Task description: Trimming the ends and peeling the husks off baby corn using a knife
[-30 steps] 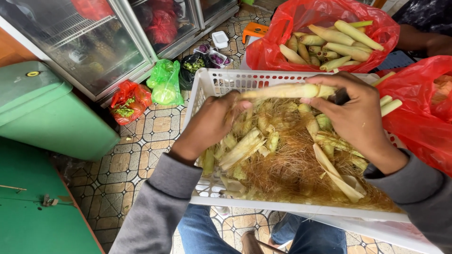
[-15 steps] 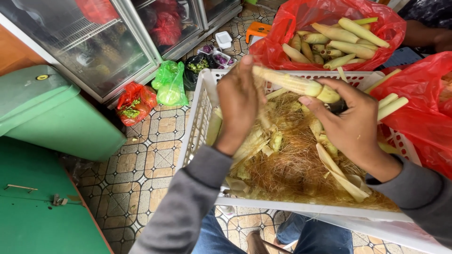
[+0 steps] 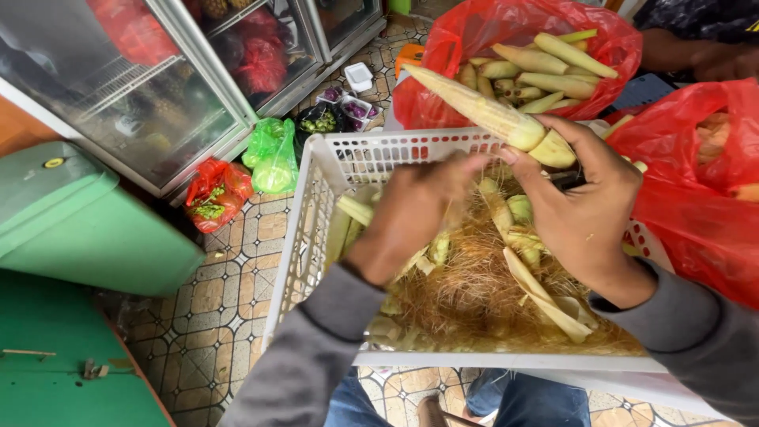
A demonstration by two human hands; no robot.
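My right hand (image 3: 585,213) grips the thick base of a pale, peeled corn ear (image 3: 474,107), which points up and left over the far rim of the white plastic crate (image 3: 316,205). A dark, blade-like object (image 3: 568,179) shows under that hand's fingers. My left hand (image 3: 419,209) is curled with its back to the camera. Its fingertips sit just below the ear's base, close to my right fingers, and what it holds is hidden. The crate is filled with husks, brown corn silk (image 3: 474,300) and small corn pieces.
A red bag of peeled corn (image 3: 538,63) stands behind the crate, with another red bag (image 3: 704,190) at the right. Another person's arm (image 3: 696,55) is at top right. Glass-door cabinets (image 3: 142,95), green and red bags on the tiled floor, and a green bin (image 3: 87,229) lie left.
The corn ear has risen and tilted further up-left over the crate's rim. My left hand slid from the ear's middle down to its base, beside my right hand.
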